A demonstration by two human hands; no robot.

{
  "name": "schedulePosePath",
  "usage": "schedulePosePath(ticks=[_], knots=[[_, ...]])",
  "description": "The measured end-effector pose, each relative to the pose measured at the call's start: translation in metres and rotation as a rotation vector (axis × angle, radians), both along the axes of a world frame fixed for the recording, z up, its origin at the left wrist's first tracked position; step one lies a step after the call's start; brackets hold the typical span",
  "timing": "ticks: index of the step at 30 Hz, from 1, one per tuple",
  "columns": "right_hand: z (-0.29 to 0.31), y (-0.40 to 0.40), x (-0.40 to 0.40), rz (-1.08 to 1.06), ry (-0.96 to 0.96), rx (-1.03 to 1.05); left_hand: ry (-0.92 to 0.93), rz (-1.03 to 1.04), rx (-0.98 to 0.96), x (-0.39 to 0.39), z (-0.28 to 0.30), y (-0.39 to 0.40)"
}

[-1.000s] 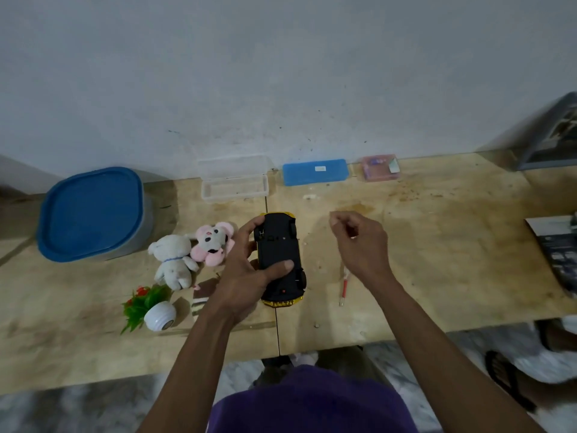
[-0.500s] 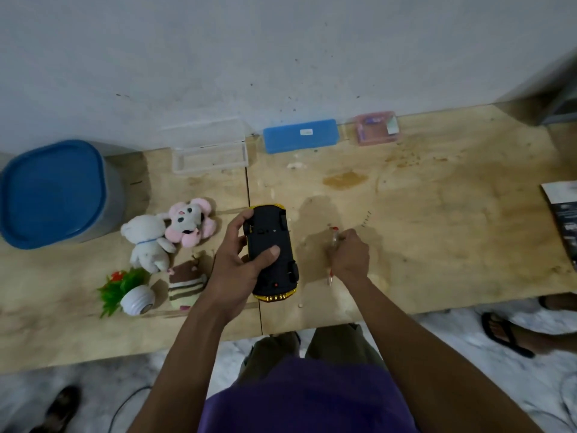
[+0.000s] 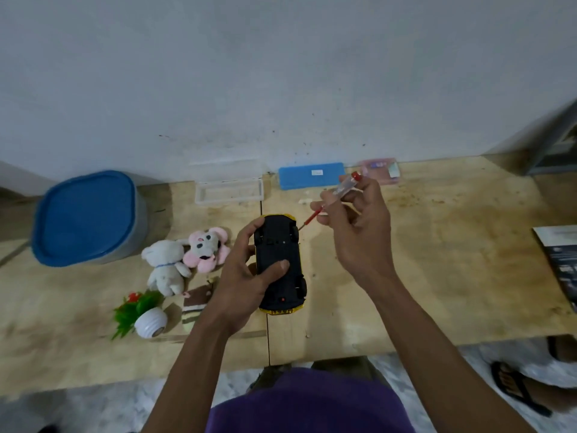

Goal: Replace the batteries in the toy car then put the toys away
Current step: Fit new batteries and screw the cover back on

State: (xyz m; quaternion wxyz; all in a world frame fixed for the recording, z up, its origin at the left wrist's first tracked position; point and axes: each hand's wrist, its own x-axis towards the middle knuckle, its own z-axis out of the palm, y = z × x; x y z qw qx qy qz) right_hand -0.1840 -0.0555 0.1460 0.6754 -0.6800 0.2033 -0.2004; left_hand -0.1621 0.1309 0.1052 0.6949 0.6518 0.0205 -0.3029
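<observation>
My left hand (image 3: 246,273) grips the yellow toy car (image 3: 278,264), turned upside down with its black underside facing up, over the wooden table (image 3: 437,276). My right hand (image 3: 359,226) holds a small screwdriver (image 3: 337,198) with a clear handle and red cap. Its metal tip points down-left, close to the car's far right wheel. A white plush bear (image 3: 165,265), a pink plush mouse (image 3: 206,250) and a brown striped plush (image 3: 195,307) lie left of the car.
A blue-lidded grey tub (image 3: 87,217) stands at the left. A clear tray (image 3: 229,190), a blue case (image 3: 310,175) and a pink box (image 3: 382,170) line the wall. A toy plant in a white pot (image 3: 145,315) lies near the front edge. A booklet (image 3: 559,260) is at right.
My right hand picked the screwdriver up from the table and raised it toward the car's far end. My left hand kept holding the upturned car.
</observation>
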Motion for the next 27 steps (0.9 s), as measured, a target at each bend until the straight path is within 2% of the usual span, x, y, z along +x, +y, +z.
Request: schedulePosePath(ticks=[3,7,11,27], knots=[[0.017,0.02,-0.006,0.076,-0.135,-0.147,-0.082,-0.012,-0.01,0.002,0.011,0.007],[0.017,0.04,-0.014,0.097,-0.218,-0.276,-0.152,-0.023,-0.018,0.0,0.021,0.019],[0.02,0.054,-0.021,0.073,-0.26,-0.249,-0.169,-0.029,-0.022,-0.004,0.026,0.031],[0.017,0.075,-0.037,0.052,-0.224,-0.276,-0.131,-0.035,-0.045,-0.019,0.025,0.048]])
